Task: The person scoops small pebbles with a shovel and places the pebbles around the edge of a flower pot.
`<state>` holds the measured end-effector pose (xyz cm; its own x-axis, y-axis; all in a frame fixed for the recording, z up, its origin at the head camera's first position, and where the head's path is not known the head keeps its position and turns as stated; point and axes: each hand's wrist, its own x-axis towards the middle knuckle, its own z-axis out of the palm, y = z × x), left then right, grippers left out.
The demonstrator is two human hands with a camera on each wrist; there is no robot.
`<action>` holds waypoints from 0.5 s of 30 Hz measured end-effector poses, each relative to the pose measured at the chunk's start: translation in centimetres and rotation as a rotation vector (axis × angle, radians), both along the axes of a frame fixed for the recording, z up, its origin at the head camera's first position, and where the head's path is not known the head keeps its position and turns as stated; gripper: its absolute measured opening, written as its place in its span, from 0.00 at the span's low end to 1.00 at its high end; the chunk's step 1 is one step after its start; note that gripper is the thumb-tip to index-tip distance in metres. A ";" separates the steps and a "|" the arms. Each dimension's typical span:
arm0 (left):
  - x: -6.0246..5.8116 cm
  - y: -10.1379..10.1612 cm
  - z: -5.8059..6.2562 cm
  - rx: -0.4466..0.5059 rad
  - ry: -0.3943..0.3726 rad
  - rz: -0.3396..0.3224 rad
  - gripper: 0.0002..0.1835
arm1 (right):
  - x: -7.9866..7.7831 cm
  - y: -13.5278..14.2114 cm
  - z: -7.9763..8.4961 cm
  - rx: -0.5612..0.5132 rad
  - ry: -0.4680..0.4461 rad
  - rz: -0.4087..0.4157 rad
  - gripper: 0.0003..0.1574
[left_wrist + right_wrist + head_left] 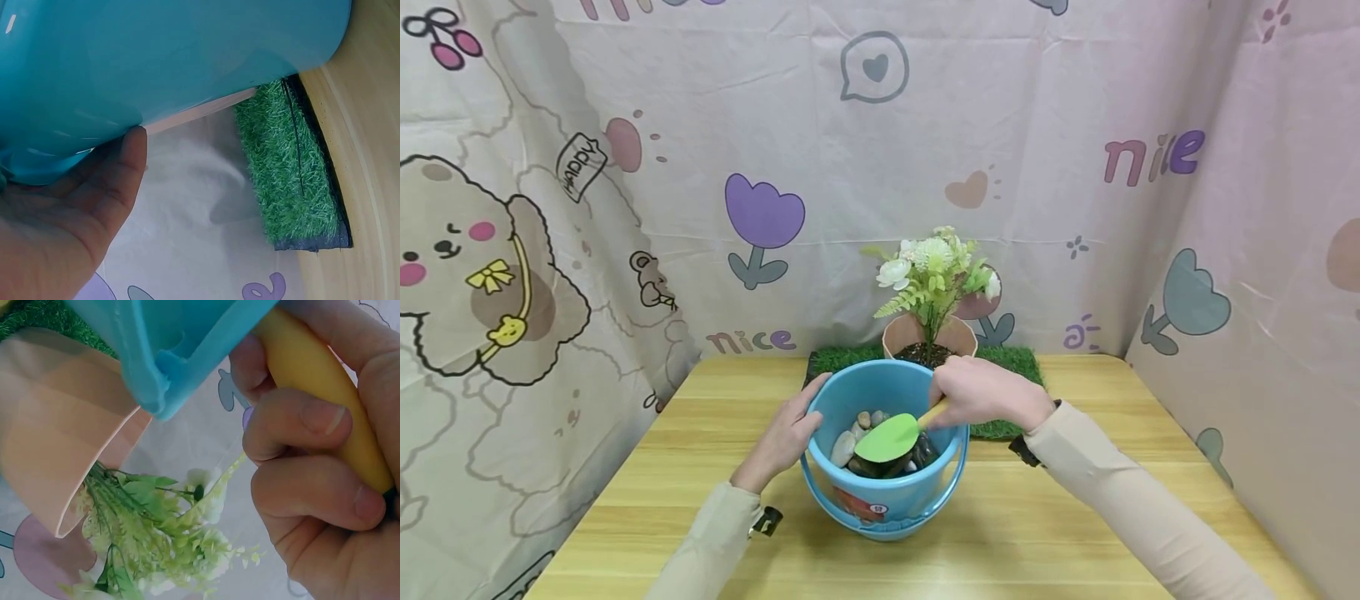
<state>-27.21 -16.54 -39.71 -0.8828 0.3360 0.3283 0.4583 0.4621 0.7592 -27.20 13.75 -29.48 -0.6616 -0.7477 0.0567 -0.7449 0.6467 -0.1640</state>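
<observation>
Right hand (981,390) has its fingers curled round the yellow handle of the green scoop (887,437), at the bucket's right rim. Right wrist view confirms the wrap. Scoop blade is inside the blue bucket (917,498), over the stones (844,448), tip toward the left wall. Can't tell if the blade touches them.

Left hand (786,435) grips the bucket's left rim, thumb at the edge, fingers nearly straight along the outside wall.

Bucket is upright on the wood table (1150,417), bail (891,526) down across the front. Stones are pale, brown and dark, partly hidden by the blade.

Just behind the bucket: green turf mat (1015,367) with a peach pot (895,333) on it, holding white flowers (934,258) with green leaves. Printed cloth (880,150) behind and to both sides. Beige sleeves (1112,479) on both arms.
</observation>
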 end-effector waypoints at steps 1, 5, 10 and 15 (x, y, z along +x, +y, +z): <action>0.0 0.0 0.0 0.002 0.001 0.001 0.36 | -0.1 -0.2 0.0 0.006 0.004 0.007 0.32; 0.1 0.0 0.0 0.007 0.005 0.001 0.36 | -0.3 -0.8 -0.3 0.031 0.030 0.017 0.37; 0.0 0.1 -0.2 0.015 0.007 0.014 0.36 | -0.5 -1.3 -1.0 0.041 0.050 -0.006 0.34; 0.0 0.1 -0.3 0.027 0.002 0.023 0.36 | -0.5 -2.0 -1.5 0.040 0.062 -0.019 0.34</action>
<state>-27.26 -16.39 -40.01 -0.8895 0.3069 0.3386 0.4493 0.4522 0.7705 -27.71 11.71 -30.97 -0.6720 -0.7374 0.0684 -0.7402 0.6661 -0.0912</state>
